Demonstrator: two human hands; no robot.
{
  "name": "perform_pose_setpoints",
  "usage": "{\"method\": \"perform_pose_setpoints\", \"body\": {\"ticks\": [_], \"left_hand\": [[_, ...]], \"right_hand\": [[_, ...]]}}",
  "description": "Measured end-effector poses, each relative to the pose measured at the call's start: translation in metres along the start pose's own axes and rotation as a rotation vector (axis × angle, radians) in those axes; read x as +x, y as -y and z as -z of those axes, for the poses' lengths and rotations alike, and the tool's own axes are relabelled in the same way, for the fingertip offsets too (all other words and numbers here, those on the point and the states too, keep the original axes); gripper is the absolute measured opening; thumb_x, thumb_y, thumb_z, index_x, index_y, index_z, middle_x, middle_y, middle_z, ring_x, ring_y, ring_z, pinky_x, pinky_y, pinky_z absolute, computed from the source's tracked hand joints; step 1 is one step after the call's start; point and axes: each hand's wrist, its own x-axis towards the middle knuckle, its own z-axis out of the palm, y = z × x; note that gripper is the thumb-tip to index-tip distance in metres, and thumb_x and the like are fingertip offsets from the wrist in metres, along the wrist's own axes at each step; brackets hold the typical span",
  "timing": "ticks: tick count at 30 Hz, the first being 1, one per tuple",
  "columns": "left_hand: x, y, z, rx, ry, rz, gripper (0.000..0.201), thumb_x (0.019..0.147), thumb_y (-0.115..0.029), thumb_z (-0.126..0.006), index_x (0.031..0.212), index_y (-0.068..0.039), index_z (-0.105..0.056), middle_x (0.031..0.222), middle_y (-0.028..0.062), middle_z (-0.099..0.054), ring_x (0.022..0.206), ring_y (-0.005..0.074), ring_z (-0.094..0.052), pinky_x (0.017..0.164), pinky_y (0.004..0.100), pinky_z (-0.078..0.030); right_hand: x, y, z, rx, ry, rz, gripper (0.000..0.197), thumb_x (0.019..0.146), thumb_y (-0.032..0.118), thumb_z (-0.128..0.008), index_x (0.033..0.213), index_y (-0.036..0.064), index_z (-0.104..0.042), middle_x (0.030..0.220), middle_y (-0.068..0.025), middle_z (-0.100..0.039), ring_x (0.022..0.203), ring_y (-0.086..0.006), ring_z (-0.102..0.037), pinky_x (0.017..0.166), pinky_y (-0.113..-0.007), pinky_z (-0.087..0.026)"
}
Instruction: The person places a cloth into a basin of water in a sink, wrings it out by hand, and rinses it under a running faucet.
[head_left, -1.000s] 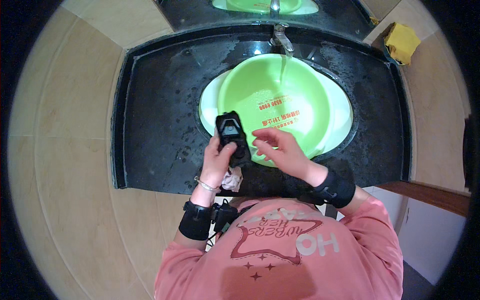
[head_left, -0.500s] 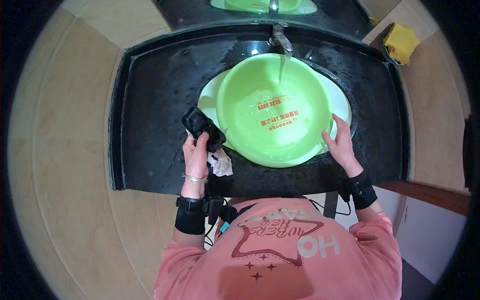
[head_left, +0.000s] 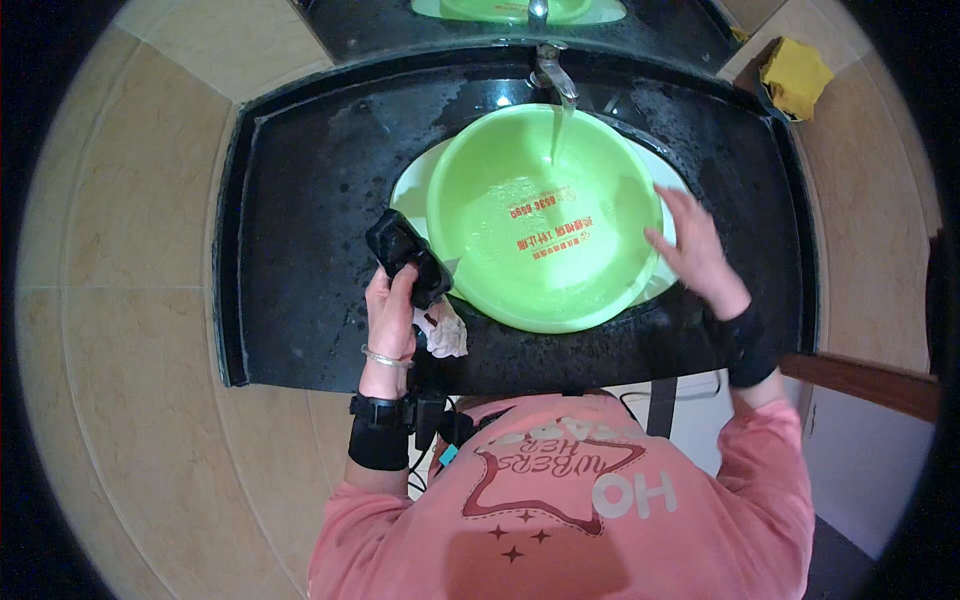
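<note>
My left hand (head_left: 390, 305) is closed on a bunched black cloth (head_left: 405, 252) at the left rim of a light green plastic basin (head_left: 480, 270). A crumpled whitish cloth (head_left: 443, 330) hangs or lies just beside that hand; whether the fingers hold it too, I cannot tell. Over at the basin's right rim, my right hand (head_left: 700, 250) is open with fingers spread and nothing in them. Water runs from the metal faucet (head_left: 553, 75) into the basin, which has red print inside and rests on the white oval sink (head_left: 410, 195).
A wet black countertop (head_left: 310, 230) with a raised edge surrounds the sink. A yellow cloth (head_left: 797, 78) sits in the far right corner. Tiled walls stand on both sides, and a mirror (head_left: 400, 25) lies behind the faucet.
My right hand has moved up and slightly right along the basin's right rim. My left hand keeps the black cloth in nearly the same place. Water still runs.
</note>
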Motion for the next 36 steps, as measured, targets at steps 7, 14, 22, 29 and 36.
{"method": "perform_pose_setpoints", "body": {"ticks": [7, 14, 22, 29, 36], "left_hand": [[-0.006, 0.003, 0.004, -0.055, -0.079, 0.001, 0.020, 0.086, -0.005, -0.049, 0.104, -0.002, -0.057, 0.092, 0.0010, -0.060, 0.081, 0.0095, -0.056, 0.073, 0.0241, -0.046], [0.010, 0.009, 0.042, -0.063, -0.149, 0.017, 0.018, 0.084, -0.004, -0.051, 0.100, -0.001, -0.059, 0.091, 0.0008, -0.060, 0.081, 0.0087, -0.054, 0.074, 0.0229, -0.043], [0.024, 0.028, 0.089, -0.108, -0.235, -0.030, 0.020, 0.083, -0.006, -0.053, 0.102, -0.002, -0.058, 0.092, 0.0005, -0.060, 0.081, 0.0092, -0.054, 0.075, 0.0235, -0.044], [0.037, 0.030, 0.089, -0.093, -0.213, -0.031, 0.021, 0.085, -0.007, -0.049, 0.103, -0.001, -0.056, 0.093, 0.0030, -0.061, 0.080, 0.0116, -0.058, 0.072, 0.0250, -0.047], [0.038, 0.026, 0.083, -0.088, -0.233, -0.028, 0.019, 0.086, -0.007, -0.049, 0.102, -0.001, -0.057, 0.093, 0.0028, -0.061, 0.080, 0.0113, -0.057, 0.072, 0.0249, -0.046]], "right_hand": [[0.163, 0.030, 0.034, -0.115, -0.261, 0.175, 0.030, 0.085, 0.032, -0.049, 0.101, 0.0098, -0.062, 0.088, -0.0177, -0.063, 0.082, -0.0342, -0.060, 0.071, -0.043, -0.049], [0.285, 0.053, -0.037, -0.168, -0.067, 0.113, 0.040, 0.091, 0.042, -0.039, 0.101, 0.0086, -0.060, 0.094, -0.0170, -0.063, 0.088, -0.0348, -0.060, 0.076, -0.045, -0.048], [0.309, 0.073, -0.092, -0.207, -0.097, 0.065, 0.039, 0.091, 0.034, -0.040, 0.086, 0.0019, -0.063, 0.093, -0.0201, -0.062, 0.088, -0.0382, -0.059, 0.077, -0.045, -0.047], [0.317, 0.080, -0.086, -0.079, -0.008, 0.007, 0.027, 0.082, 0.028, -0.049, 0.080, 0.0048, -0.063, 0.081, -0.0209, -0.063, 0.079, -0.0372, -0.061, 0.068, -0.046, -0.047], [0.325, 0.076, -0.086, -0.046, -0.088, 0.017, 0.032, 0.085, 0.028, -0.043, 0.082, 0.0020, -0.061, 0.082, -0.0216, -0.063, 0.081, -0.0391, -0.060, 0.068, -0.048, -0.047]]}}
